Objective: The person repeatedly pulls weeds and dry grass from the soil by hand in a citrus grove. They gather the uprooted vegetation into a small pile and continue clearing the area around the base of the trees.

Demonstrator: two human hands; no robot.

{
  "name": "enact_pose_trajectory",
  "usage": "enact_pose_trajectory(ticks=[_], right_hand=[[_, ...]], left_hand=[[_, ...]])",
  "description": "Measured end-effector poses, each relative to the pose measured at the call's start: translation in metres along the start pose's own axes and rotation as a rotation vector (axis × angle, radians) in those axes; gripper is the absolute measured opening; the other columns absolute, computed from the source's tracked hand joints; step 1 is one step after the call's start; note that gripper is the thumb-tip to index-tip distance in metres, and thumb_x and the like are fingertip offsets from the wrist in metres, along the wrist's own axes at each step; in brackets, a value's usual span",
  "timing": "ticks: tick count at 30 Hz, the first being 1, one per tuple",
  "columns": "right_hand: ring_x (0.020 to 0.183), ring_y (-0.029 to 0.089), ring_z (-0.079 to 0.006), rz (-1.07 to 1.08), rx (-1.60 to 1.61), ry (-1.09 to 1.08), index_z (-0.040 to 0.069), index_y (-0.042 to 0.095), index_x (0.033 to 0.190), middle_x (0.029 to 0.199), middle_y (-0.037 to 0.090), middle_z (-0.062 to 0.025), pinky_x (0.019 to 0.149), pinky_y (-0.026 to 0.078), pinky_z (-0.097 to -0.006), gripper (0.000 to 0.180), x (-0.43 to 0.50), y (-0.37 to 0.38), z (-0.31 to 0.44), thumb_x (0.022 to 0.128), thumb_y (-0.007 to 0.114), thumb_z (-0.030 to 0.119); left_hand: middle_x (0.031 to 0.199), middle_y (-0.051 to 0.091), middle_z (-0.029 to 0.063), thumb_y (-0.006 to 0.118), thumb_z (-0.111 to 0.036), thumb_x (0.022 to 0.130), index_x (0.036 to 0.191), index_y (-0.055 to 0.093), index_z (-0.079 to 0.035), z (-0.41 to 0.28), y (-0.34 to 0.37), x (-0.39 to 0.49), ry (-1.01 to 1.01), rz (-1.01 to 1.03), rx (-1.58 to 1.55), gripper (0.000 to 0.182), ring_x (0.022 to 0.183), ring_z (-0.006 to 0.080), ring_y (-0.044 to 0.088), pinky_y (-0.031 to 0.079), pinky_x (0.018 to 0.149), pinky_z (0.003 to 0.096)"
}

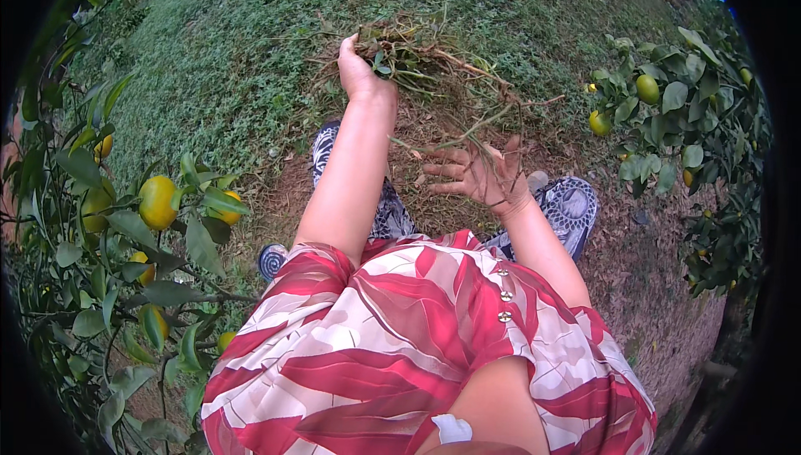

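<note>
My left hand [365,73] is closed around a tangled bundle of pulled weeds [413,54] with roots and stems, its thumb pointing up and away; most of its fingers are hidden under the bundle. From the bundle a long stem with thin side shoots [482,70] trails to the right and down. My right hand [482,176] is lower and to the right, palm up with the fingers spread. Thin strands of the weeds hang over its palm and fingers, but it grips nothing.
A citrus tree branch with yellow fruit [158,202] stands close on the left, another fruiting citrus tree [674,97] on the right. Low green ground cover [250,35] spreads ahead. Bare soil with dry litter [432,204] lies between my patterned shoes [566,211].
</note>
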State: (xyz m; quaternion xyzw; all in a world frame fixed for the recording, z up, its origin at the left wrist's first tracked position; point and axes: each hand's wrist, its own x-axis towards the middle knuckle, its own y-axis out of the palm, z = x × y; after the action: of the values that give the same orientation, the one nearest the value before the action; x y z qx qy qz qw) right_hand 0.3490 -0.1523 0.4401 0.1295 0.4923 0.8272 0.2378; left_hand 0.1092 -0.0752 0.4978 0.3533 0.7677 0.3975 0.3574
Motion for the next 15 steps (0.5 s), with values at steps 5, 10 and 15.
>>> enact_pose_trajectory(ticks=[5,10,15], right_hand=[[0.081,0.066,-0.0193,-0.298,-0.792,0.118,0.003,0.058,0.123,0.100,0.068,-0.0121,0.068,0.053,-0.0316,0.049,-0.013,0.005,-0.012,0.089,0.069,0.037],[0.068,0.065,-0.0342,-0.515,-2.334,0.069,0.002,0.057,0.091,0.080,0.066,-0.0165,0.066,0.052,-0.0431,0.015,-0.029,0.038,0.013,0.089,0.061,0.017],[0.085,0.065,-0.0349,-0.351,-2.473,-0.481,0.004,0.061,0.095,0.087,0.067,-0.0144,0.072,0.052,-0.0437,0.012,-0.037,0.069,0.112,0.084,0.063,0.006]], left_hand=[[0.100,0.068,0.0089,0.068,-0.021,0.084,0.101,0.064,0.004,0.012,0.004,0.003,0.245,-0.187,0.062,0.030,0.085,0.0241,0.066,0.055,0.079,0.0405],[0.104,0.070,0.0091,0.075,-0.011,0.081,0.104,0.064,0.008,0.031,-0.010,-0.001,0.796,-0.026,0.552,0.032,0.088,0.0203,0.065,0.051,0.084,0.0357],[0.100,0.069,0.0070,0.073,-0.007,0.082,0.105,0.064,0.003,0.037,-0.026,-0.024,0.597,0.312,0.582,0.027,0.086,0.0180,0.065,0.052,0.080,0.0327]])
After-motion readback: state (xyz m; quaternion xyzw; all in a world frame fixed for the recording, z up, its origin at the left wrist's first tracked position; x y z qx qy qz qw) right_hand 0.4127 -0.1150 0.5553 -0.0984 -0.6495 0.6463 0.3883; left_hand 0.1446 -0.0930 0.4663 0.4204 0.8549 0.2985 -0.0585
